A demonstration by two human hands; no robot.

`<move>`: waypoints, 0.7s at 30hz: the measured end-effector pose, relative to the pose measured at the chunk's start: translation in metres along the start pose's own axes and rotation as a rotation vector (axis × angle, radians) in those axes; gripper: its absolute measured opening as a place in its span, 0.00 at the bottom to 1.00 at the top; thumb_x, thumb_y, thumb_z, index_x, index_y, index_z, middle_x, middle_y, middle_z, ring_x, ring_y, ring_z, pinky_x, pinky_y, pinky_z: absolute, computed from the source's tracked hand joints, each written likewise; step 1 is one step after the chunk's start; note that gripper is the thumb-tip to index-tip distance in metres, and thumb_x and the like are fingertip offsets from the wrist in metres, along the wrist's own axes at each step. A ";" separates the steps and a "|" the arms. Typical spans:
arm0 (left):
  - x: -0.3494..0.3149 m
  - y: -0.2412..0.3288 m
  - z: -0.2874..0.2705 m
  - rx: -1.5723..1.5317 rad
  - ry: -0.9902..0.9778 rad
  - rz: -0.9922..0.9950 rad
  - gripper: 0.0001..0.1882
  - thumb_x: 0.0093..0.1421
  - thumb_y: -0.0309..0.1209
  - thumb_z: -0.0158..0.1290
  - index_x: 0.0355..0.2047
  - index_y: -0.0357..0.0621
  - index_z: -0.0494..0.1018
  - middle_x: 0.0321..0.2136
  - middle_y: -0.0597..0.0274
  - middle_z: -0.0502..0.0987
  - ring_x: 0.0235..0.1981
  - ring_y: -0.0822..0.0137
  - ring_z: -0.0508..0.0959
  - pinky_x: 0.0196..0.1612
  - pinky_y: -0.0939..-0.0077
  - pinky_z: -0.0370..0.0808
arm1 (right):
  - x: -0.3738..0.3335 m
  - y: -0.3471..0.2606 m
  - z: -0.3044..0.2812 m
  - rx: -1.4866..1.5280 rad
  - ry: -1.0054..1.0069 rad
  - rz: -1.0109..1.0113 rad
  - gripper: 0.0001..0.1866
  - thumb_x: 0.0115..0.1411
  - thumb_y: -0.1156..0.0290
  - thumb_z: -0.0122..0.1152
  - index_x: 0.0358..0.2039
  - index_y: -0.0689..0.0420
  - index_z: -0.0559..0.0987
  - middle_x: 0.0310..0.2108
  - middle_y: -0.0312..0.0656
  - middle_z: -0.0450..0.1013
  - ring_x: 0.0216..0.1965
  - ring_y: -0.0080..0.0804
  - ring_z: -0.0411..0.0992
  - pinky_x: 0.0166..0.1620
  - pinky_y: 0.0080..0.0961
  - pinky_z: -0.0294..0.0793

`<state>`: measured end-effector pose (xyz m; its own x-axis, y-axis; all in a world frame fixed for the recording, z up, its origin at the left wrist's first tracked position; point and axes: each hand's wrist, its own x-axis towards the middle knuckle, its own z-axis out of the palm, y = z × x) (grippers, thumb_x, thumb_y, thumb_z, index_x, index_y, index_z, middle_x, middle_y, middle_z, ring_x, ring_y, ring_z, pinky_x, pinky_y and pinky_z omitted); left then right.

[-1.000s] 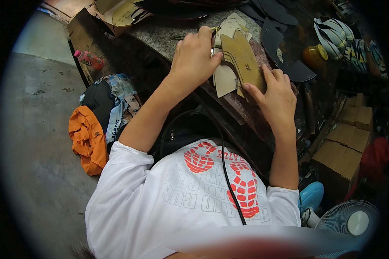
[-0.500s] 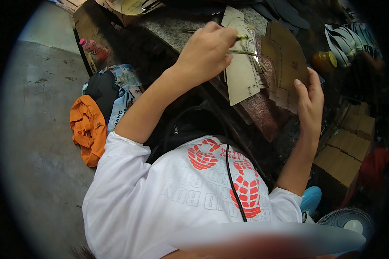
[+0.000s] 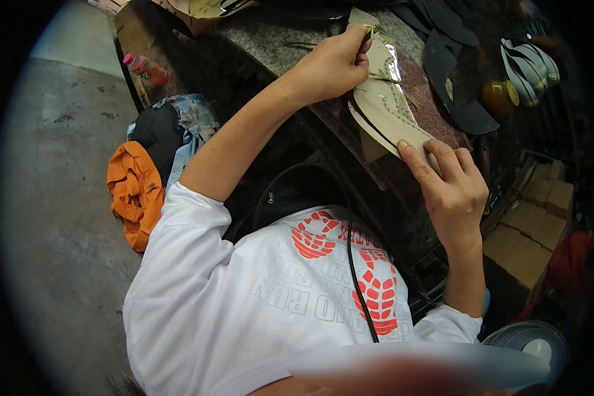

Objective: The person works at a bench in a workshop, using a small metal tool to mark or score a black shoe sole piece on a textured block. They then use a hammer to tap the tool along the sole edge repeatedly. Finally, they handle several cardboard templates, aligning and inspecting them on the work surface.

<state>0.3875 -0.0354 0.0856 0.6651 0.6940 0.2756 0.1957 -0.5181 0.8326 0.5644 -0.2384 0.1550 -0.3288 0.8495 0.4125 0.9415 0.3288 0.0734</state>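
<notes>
My left hand [image 3: 333, 66] is closed around a thin dark tool with a yellowish tip [image 3: 368, 32], mostly hidden by the fingers. It hovers over the far end of a flat, cream-coloured shaped piece [image 3: 386, 99] with a stepped, marked edge. My right hand [image 3: 449, 181] grips the near end of this piece, fingers bent over its edge. Along the near left side a curved strip of the piece stands apart from the rest, with a dark gap between. A shiny transparent edge [image 3: 394, 63] shows beside it. Beneath lies a reddish speckled board [image 3: 416, 86].
Black curved flat pieces [image 3: 452, 86] lie to the right, near an amber jar [image 3: 499, 97] and striped white-and-dark pieces [image 3: 528, 69]. Cardboard boxes [image 3: 525, 224] and a fan [image 3: 528, 343] are at lower right. A pink bottle [image 3: 146, 69] and orange cloth [image 3: 135, 195] are left.
My right hand has moved left and nearer, from a brown curved piece to the cream piece's near end. The brown face no longer shows, uncovering black pieces. My left hand has shifted slightly right.
</notes>
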 end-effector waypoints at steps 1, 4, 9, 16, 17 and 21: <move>0.001 0.002 0.001 0.005 -0.006 -0.009 0.13 0.59 0.23 0.56 0.41 0.37 0.64 0.28 0.63 0.74 0.32 0.74 0.73 0.38 0.75 0.73 | -0.002 -0.002 -0.001 -0.003 -0.029 -0.009 0.26 0.43 0.76 0.63 0.46 0.44 0.85 0.35 0.38 0.74 0.30 0.33 0.71 0.32 0.26 0.74; -0.002 0.006 0.004 0.040 -0.004 -0.003 0.13 0.59 0.24 0.56 0.41 0.36 0.64 0.28 0.64 0.73 0.32 0.75 0.72 0.38 0.76 0.72 | -0.001 0.001 0.004 -0.102 -0.032 0.080 0.27 0.45 0.80 0.64 0.48 0.46 0.84 0.35 0.39 0.75 0.31 0.35 0.72 0.34 0.28 0.76; -0.006 0.016 0.016 0.153 0.048 0.063 0.13 0.58 0.25 0.57 0.39 0.40 0.63 0.26 0.59 0.75 0.29 0.61 0.78 0.36 0.68 0.74 | 0.001 -0.006 0.019 -0.131 -0.027 0.032 0.23 0.48 0.74 0.61 0.48 0.50 0.83 0.34 0.38 0.71 0.31 0.33 0.70 0.32 0.26 0.73; -0.015 0.020 0.028 0.207 0.103 0.158 0.11 0.57 0.26 0.54 0.40 0.41 0.66 0.27 0.52 0.77 0.33 0.46 0.79 0.34 0.53 0.74 | 0.010 -0.010 0.046 -0.148 0.013 -0.004 0.20 0.50 0.73 0.60 0.46 0.54 0.83 0.31 0.36 0.68 0.33 0.32 0.70 0.36 0.28 0.72; -0.016 0.019 0.026 0.174 0.091 0.130 0.11 0.57 0.26 0.54 0.39 0.41 0.66 0.27 0.53 0.77 0.33 0.46 0.79 0.34 0.53 0.74 | 0.010 -0.008 0.046 -0.135 0.027 -0.025 0.22 0.47 0.73 0.60 0.46 0.53 0.83 0.31 0.36 0.69 0.32 0.32 0.70 0.35 0.28 0.73; -0.025 0.019 0.027 0.075 0.126 0.126 0.11 0.57 0.25 0.57 0.36 0.41 0.65 0.25 0.57 0.74 0.27 0.55 0.78 0.32 0.65 0.73 | 0.003 0.012 0.035 -0.047 0.022 -0.111 0.22 0.47 0.72 0.61 0.46 0.53 0.83 0.33 0.35 0.70 0.34 0.32 0.71 0.39 0.29 0.74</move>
<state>0.3939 -0.0759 0.0817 0.5935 0.6759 0.4370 0.1726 -0.6372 0.7511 0.5719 -0.2171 0.1253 -0.4299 0.7998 0.4190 0.9021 0.4000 0.1619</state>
